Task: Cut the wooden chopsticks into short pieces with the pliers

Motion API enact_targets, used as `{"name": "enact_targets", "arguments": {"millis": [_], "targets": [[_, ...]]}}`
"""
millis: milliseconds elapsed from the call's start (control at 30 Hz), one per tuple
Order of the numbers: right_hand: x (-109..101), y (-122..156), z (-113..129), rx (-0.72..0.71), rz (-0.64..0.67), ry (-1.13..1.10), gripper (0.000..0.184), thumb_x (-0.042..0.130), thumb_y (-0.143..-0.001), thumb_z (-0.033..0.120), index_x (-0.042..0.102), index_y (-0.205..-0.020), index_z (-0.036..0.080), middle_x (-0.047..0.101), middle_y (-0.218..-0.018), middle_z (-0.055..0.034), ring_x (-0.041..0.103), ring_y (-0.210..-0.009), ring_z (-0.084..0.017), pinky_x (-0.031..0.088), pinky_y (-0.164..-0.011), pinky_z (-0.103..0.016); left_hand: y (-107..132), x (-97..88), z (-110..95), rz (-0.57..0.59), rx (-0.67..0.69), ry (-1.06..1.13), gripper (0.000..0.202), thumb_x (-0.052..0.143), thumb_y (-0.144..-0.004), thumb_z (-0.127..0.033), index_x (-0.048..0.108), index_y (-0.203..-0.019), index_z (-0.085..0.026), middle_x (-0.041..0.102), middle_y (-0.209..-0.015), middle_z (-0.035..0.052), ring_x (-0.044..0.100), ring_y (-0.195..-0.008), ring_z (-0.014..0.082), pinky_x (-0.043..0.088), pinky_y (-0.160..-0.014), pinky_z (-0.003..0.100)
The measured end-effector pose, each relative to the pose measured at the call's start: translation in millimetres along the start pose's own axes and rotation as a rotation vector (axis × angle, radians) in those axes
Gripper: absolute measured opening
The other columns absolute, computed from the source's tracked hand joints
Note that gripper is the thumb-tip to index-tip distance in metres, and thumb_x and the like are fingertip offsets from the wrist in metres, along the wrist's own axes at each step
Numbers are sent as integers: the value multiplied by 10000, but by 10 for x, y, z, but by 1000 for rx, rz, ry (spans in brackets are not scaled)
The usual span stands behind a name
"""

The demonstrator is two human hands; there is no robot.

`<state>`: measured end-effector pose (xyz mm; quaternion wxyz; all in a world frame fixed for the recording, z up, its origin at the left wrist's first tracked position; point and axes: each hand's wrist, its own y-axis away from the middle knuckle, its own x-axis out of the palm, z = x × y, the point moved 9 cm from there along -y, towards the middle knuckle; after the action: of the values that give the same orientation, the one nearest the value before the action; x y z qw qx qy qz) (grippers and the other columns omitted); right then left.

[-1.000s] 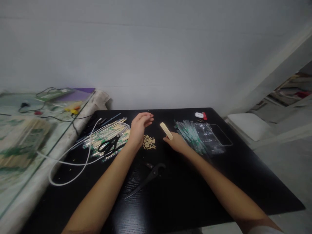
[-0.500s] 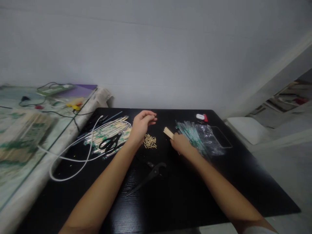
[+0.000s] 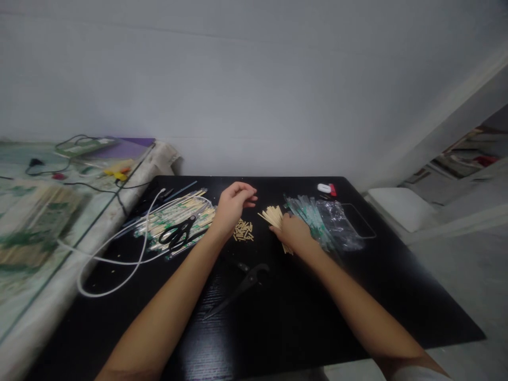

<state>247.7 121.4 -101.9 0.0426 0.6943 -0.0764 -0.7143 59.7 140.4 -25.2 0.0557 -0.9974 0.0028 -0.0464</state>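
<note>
My right hand (image 3: 296,233) is closed round a fanned bundle of wooden chopsticks (image 3: 273,216), whose ends show on both sides of the fist. Thumb and fingers of my left hand (image 3: 237,200) are drawn together over the middle of the table; anything between them is too small to make out. Just below that hand lies a pile of short cut wooden pieces (image 3: 243,230). Under and beside my left wrist are chopsticks in clear, green-printed wrappers (image 3: 159,217), with black-handled scissors (image 3: 178,233) on top. Empty plastic wrappers (image 3: 311,217) lie beyond my right hand.
A dark pointed tool with a curved jaw (image 3: 248,280) lies on the black table (image 3: 301,323) between my forearms. A white cable (image 3: 141,259) loops at the left. Clear plastic (image 3: 341,225) and a small white case (image 3: 324,188) are at the right. A glass-topped surface adjoins the left side.
The chopsticks in my right hand have spread into a wider fan, and their lower ends show more. My left hand has barely moved. The view has shifted slightly.
</note>
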Motion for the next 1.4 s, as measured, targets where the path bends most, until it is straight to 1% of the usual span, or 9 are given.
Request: {"name": "enact_targets", "arguments": {"millis": [100,167,233,367,533,767,1067,1200,1400], "targets": [[-6,4,-2,-1,-18,8,576,596,-993,516,577,-1273,13,680,-1177,-284,692,-1119,-386,522,-875,-404,70,220,23,139,147,-626,143,472,-937,-247,595,-953,-176,704,-925,75,673,-824,174,553,-768,316],[-3,6,-7,-9,-31,9,557,591,-996,514,584,-1258,22,688,-1154,-279,701,-1096,-378,518,-861,-392,189,467,180,300,234,-990,173,463,-953,-241,623,-964,-177,714,-943,85,675,-894,211,539,-843,362],[10,3,-33,-13,-43,-6,541,578,-1004,505,585,-1251,23,695,-1126,-279,709,-1073,-370,513,-847,-386,320,648,384,405,243,-1080,142,531,-924,-240,650,-886,-172,721,-945,106,677,-948,253,522,-906,405],[51,-15,-114,-62,-95,-105,431,520,-1037,424,622,-1179,31,700,-1089,-275,714,-1015,-348,496,-826,-377,547,889,729,539,234,-1225,217,554,-915,-235,670,-1066,-129,715,-1042,163,677,-988,299,521,-911,442],[116,5,-207,-162,-141,-213,258,511,-1031,272,647,-1154,91,705,-1114,-192,680,-1044,-282,477,-888,-337,606,925,856,580,228,-1331,310,541,-935,-275,627,-1187,-117,669,-1143,181,634,-1082,323,508,-940,448],[154,74,-226,-304,-225,-361,302,527,-1005,188,640,-1282,152,676,-1102,-131,648,-1016,-236,483,-940,-349,621,925,905,636,242,-1385,319,516,-955,-297,626,-1189,-111,650,-1197,188,610,-1114,330,500,-964,464],[187,114,-232,-342,-280,-433,346,499,-1011,211,651,-1313,140,650,-1153,-131,641,-1020,-240,501,-960,-364,634,918,854,667,258,-1357,272,502,-957,-275,629,-1139,-119,682,-1144,168,637,-1060,319,507,-946,458],[207,104,-217,-368,-311,-413,290,501,-1001,219,710,-1192,158,638,-1193,-142,600,-1154,-261,467,-1048,-393,666,929,866,686,268,-1332,329,530,-946,-285,606,-1220,-120,655,-1221,185,629,-1100,336,510,-945,472],[270,87,-223,-415,-345,-460,306,532,-978,228,672,-1234,137,635,-1246,-159,568,-1220,-281,433,-1094,-432,720,952,899,745,284,-1303,389,583,-910,-268,584,-1274,-130,622,-1311,188,602,-1204,340,482,-1015,467]]}}
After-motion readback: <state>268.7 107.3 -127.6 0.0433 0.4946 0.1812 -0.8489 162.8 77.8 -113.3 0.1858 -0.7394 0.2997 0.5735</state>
